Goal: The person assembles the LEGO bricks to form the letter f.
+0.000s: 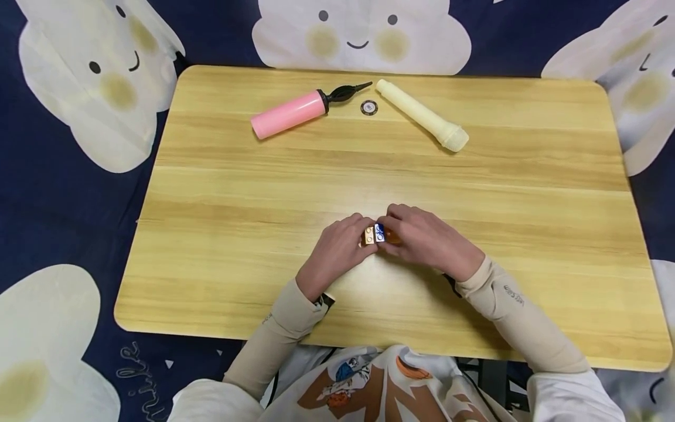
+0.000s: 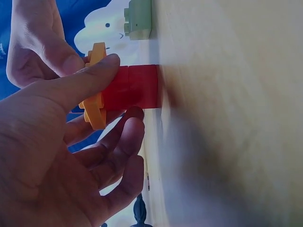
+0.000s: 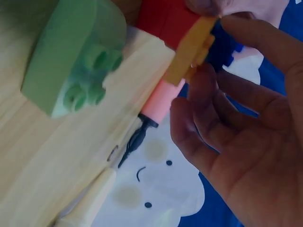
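Observation:
A stack of toy building bricks stands on the table between both hands. At its base are red bricks [image 2: 137,87], with an orange brick [image 3: 187,54] across them and a blue brick [image 3: 221,49] on top. My left hand [image 1: 340,249] holds the stack, its thumb lying over the orange and red bricks in the left wrist view. From the other side my right hand [image 1: 427,237] pinches the blue brick with thumb and fingertips. Close by the right hand stands a pale green brick [image 3: 71,61] with round studs; the head view does not show it.
Toward the table's far edge lie a pink hand pump [image 1: 290,114] with a black nozzle, a round dark-rimmed chip [image 1: 369,107] and a cream toy microphone [image 1: 422,114]. Dark blue cloth with white clouds [image 1: 361,35] surrounds the wooden table [image 1: 237,193].

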`<state>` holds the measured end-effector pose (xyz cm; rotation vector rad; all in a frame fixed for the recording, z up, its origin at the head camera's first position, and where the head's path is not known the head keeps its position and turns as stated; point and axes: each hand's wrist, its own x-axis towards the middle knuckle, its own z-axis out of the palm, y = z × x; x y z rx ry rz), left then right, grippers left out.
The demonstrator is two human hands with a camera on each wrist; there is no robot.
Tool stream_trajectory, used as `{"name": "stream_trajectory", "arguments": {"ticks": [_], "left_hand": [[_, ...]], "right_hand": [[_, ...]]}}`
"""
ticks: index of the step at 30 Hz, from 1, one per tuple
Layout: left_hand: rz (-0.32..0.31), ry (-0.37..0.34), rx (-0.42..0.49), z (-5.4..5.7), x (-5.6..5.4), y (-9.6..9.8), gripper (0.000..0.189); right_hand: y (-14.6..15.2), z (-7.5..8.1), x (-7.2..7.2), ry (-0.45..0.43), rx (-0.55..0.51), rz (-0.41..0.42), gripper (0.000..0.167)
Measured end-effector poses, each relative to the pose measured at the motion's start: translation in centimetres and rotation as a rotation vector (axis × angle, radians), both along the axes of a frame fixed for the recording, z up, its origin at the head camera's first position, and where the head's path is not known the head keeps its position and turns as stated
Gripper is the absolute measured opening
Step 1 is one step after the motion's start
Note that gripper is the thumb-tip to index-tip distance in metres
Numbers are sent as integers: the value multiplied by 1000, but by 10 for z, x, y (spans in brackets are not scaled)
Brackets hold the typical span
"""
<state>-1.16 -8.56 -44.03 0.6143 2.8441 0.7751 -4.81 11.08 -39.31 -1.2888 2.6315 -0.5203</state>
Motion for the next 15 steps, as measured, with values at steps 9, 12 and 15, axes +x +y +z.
{"name": "stream_trajectory", "arguments": {"ticks": [9,12,15], "left_hand": [[6,-5,-12,0,-1,3,43],[10,21,-12,0,-2,5,42],[18,40,-15,-2,-2,6,42]], "right_hand": [[39,15,-5,-67,25,-120,41],[51,16,-2,-70,46,-173,37],[57,14,1,-123,68,-229,32]]}}
